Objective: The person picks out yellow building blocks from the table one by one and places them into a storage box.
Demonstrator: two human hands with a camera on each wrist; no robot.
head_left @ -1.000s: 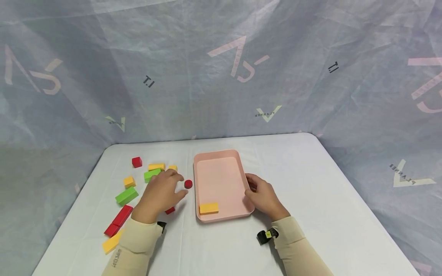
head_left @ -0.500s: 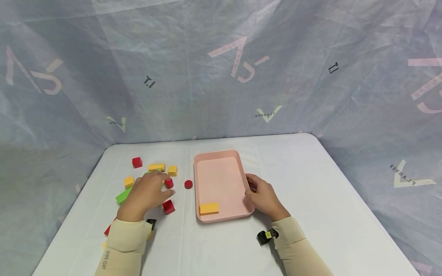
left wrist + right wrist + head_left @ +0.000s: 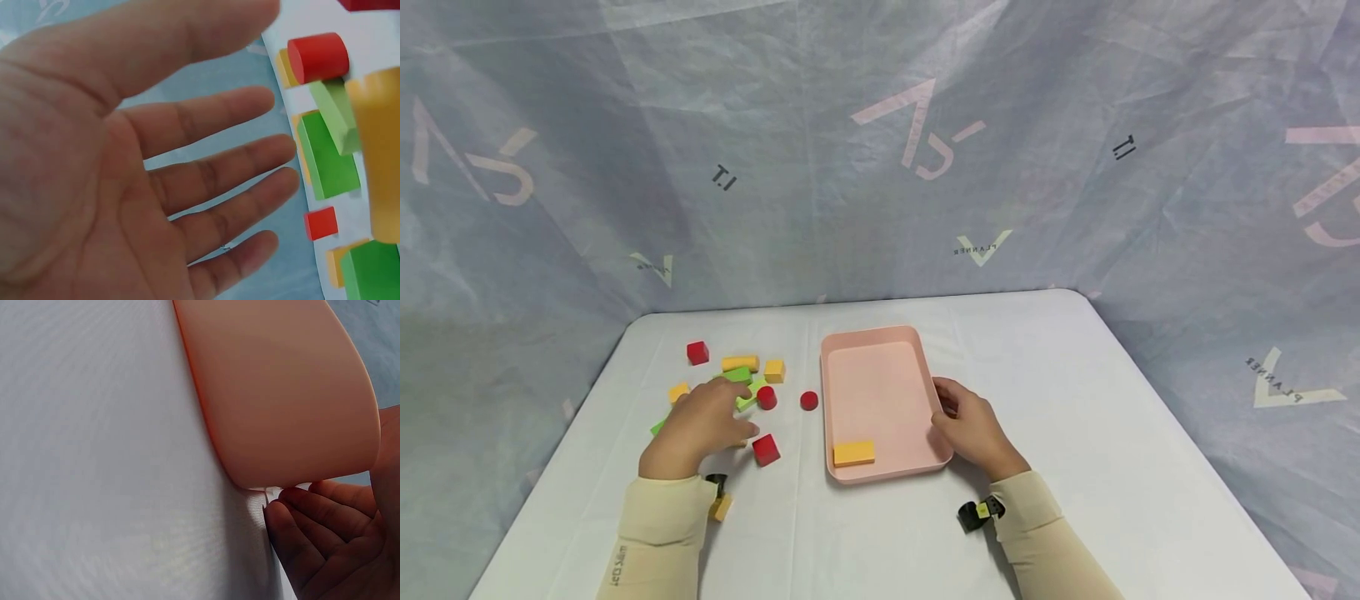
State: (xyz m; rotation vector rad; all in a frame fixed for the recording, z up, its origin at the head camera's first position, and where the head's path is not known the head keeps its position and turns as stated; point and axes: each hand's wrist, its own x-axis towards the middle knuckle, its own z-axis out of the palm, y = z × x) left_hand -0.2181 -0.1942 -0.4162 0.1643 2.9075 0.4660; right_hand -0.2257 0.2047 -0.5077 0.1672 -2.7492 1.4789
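My left hand (image 3: 700,425) hovers over the blocks at the left, thumb and fingers apart with nothing between them. Its fingers (image 3: 219,112) are almost straight in the left wrist view, beside a yellow cylinder (image 3: 382,156) and a red cylinder (image 3: 320,57). Just right of the thumb lies a red cube (image 3: 766,450); a light green block (image 3: 751,398) is by the fingertips. My right hand (image 3: 973,425) holds the pink tray (image 3: 880,383) by its right side, thumb at the rim and fingers against the outer wall. A yellow block (image 3: 853,453) sits in the tray's near left corner.
Between the blocks and the tray lies a red disc (image 3: 808,401). Farther back are a yellow cube (image 3: 774,372), another yellow cylinder (image 3: 741,363) and a red cube (image 3: 697,353). A yellow block (image 3: 721,507) shows beside the left wrist. A grey curtain (image 3: 880,167) hangs behind the table.
My left hand has moved left and slightly toward me, away from the tray, uncovering the red cylinder and the red cube. My right hand and the tray have stayed in place.
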